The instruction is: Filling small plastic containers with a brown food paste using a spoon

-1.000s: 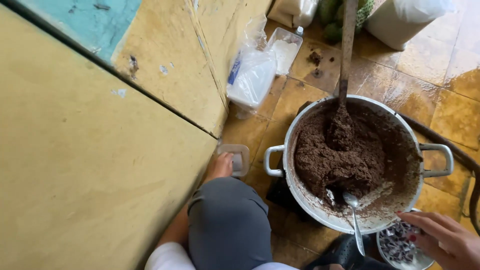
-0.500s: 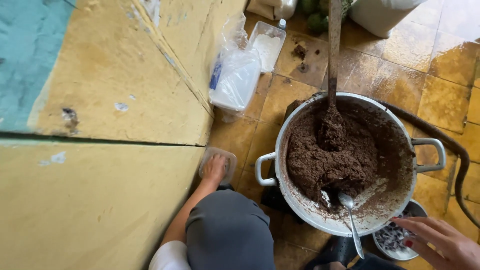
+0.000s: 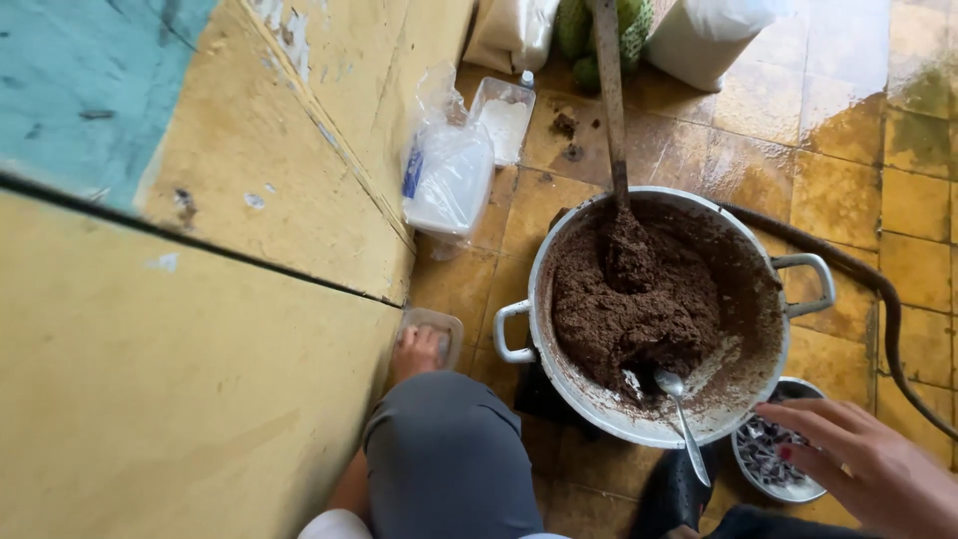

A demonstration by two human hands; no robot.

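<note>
Right hand [image 3: 868, 469]: fingers spread loosely, holding nothing, hovering just over a small bowl [image 3: 773, 469] of dark bits.
Left hand: out of view.
Pot [image 3: 659, 309]: big metal, 2 handles, on the tiled floor, full of brown paste.
Spoon [image 3: 684, 419]: leaned on the near rim.
Wooden stick [image 3: 611, 110]: stood in the paste.

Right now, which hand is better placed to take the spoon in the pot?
The right hand. It is open beside the small bowl, close to the handle of the spoon leaning over the rim of the pot. The left hand is not in view.
</note>
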